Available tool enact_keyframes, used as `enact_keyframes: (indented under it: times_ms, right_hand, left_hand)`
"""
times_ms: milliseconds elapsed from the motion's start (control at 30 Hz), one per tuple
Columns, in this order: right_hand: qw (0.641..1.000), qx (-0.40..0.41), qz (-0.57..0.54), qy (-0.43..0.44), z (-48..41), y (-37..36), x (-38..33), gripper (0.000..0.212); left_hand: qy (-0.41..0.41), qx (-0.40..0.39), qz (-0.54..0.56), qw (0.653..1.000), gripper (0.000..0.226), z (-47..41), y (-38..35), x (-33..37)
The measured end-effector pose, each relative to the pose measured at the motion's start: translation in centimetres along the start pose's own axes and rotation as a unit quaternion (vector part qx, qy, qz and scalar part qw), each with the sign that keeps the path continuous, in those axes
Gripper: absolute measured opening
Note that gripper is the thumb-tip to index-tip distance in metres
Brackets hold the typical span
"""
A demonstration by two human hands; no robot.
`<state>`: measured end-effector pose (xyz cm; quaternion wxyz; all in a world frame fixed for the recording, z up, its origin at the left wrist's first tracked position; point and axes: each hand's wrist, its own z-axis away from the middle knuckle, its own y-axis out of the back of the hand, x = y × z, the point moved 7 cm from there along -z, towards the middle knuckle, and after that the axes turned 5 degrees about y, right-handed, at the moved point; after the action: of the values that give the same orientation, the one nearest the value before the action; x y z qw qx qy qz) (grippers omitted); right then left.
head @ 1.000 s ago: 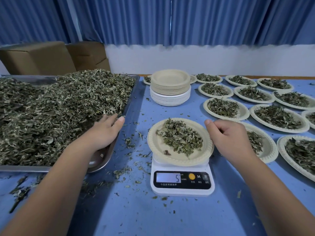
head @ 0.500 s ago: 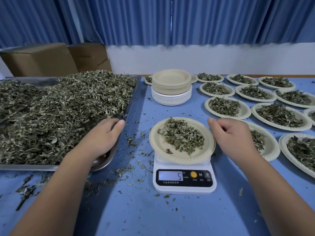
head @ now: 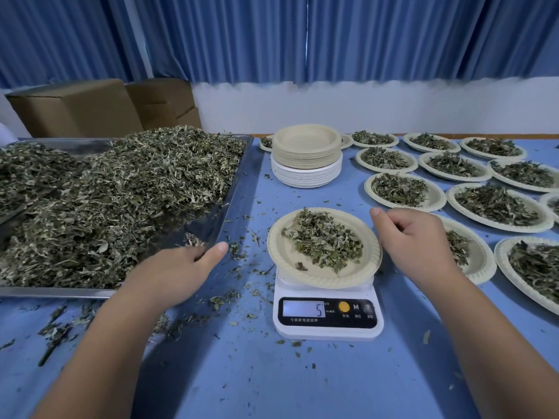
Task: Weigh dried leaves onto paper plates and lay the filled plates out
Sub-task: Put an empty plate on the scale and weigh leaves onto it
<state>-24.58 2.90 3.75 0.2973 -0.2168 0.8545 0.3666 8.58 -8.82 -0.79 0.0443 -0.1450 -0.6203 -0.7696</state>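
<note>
Head camera, looking down on a blue tabletop (head: pixel 302 382). The left hand (head: pixel 178 270) lies over the near right corner of the metal tray (head: pixel 239 164), thumb stretched out and fingers tucked behind the back of the hand. A small tuft of leaf shows at its fingertips, but I cannot tell whether it is pinched or merely touched. The right hand (head: pixel 414 240) hangs just beside the right rim of the paper plate (head: pixel 284 261), curled into a loose fist with the thumb against the forefinger; nothing shows inside it.

That plate is round, pale beige and shallow with a crimped rim. It sits on the white digital scale (head: pixel 328 325), whose display reads 5. On it lies a loose, flaky portion of dried leaves (head: pixel 323 240), grey-green and crumpled, heaped off-centre towards the far side.

The tray is shiny steel with low walls and carries a big, tangled heap of leaves (head: pixel 106 201). Crumbs are scattered over the tabletop between tray and scale. Behind the scale stands a stack of empty plates (head: pixel 307 155), beige ones on white. To the right, filled plates (head: pixel 437 198) lie in close rows.
</note>
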Motion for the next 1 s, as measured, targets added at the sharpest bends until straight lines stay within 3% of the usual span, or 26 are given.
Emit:
enact_keyframes:
  times_ms: [67, 167, 233, 400, 800, 1000]
  right_hand:
    - [1.000, 0.000, -0.004, -0.003, 0.0, 0.0, 0.0, 0.055]
    - [1.000, -0.001, -0.003, -0.006, 0.0, 0.0, 0.1, 0.055]
    - [1.000, 0.000, 0.001, -0.003, 0.0, 0.0, 0.1, 0.055]
    - [1.000, 0.006, 0.006, 0.004, 0.0, 0.1, 0.1, 0.054]
    - [1.000, 0.005, 0.016, 0.002, -0.1, 0.4, 0.3, 0.053]
    - [1.000, 0.007, 0.018, 0.007, -0.3, 0.3, 0.3, 0.054]
  left_hand:
    - [-0.004, 0.018, -0.040, 0.999, 0.088, 0.8, -0.2, -0.3]
    - [-0.014, 0.120, -0.105, 0.987, 0.071, 2.4, 0.3, -0.1]
    - [-0.024, 0.177, -0.101, 0.979, 0.065, 3.4, 0.5, 0.2]
    - [-0.056, 0.229, -0.046, 0.971, 0.056, 4.6, 0.7, 0.3]
    - [-0.040, 0.261, 0.047, 0.963, 0.051, 5.0, 1.7, -0.1]
    - [-0.059, 0.210, 0.072, 0.973, 0.054, 3.6, 2.8, -0.3]
